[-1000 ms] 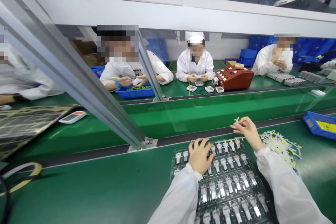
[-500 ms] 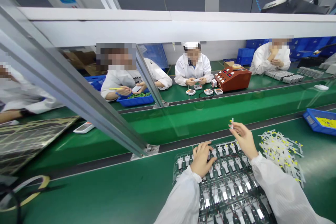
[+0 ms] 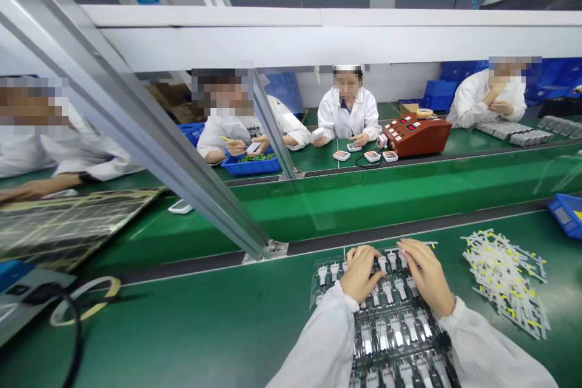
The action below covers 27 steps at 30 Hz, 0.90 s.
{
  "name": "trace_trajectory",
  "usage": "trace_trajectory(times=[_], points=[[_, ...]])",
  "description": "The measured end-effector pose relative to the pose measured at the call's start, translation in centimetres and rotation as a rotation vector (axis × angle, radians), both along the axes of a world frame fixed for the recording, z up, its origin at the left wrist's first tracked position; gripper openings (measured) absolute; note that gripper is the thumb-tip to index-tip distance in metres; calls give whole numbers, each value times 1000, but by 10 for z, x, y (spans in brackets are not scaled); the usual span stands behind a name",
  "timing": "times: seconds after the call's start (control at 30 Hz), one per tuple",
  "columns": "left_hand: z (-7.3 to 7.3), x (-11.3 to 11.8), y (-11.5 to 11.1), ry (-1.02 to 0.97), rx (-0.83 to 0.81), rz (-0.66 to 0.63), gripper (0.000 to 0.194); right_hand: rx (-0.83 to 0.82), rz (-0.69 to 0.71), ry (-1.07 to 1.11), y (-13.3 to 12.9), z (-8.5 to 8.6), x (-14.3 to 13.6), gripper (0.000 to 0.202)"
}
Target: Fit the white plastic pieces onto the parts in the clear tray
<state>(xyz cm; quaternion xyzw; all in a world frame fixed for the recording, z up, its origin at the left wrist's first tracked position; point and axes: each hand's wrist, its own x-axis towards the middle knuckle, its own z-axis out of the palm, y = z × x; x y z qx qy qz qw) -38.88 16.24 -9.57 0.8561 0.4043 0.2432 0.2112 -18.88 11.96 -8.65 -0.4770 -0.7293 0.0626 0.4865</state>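
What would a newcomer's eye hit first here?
Probably the red-brown box on the far side, right of the person in the middle, as it stands out against all the green and white. Next, the loose pile of white pieces with yellow bits, to the right of the right hand. Then the clear tray of white parts in rows, with the left hand over its far rows.

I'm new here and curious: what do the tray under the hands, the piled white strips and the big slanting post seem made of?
Tray: probably clear plastic, glossy; it glints and green shows through.
White strips: likely plastic, dull and milky; too small to be sure.
Slanting post: apparently metal, perhaps aluminium, given its grey sheen and grooves.
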Motion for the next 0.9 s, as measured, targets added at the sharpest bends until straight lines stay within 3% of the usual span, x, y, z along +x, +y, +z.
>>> trace_trajectory(times=[0.27, 0.5, 0.67, 0.9], points=[[-4, 0, 4, -228, -177, -5, 36, -36, -108, 21, -3, -4, 6, 41], [-2, 2, 4, -417, -342, 2, 38, -49, -103, 62, -3, -4, 3, 21], [3, 1, 2, -406, -333, -29, 32, -88, 0, -69, -3, -4, 6, 19], [3, 1, 2, -316, -276, -49, 24, -154, -119, -239, 11, -3, 14, 19]])
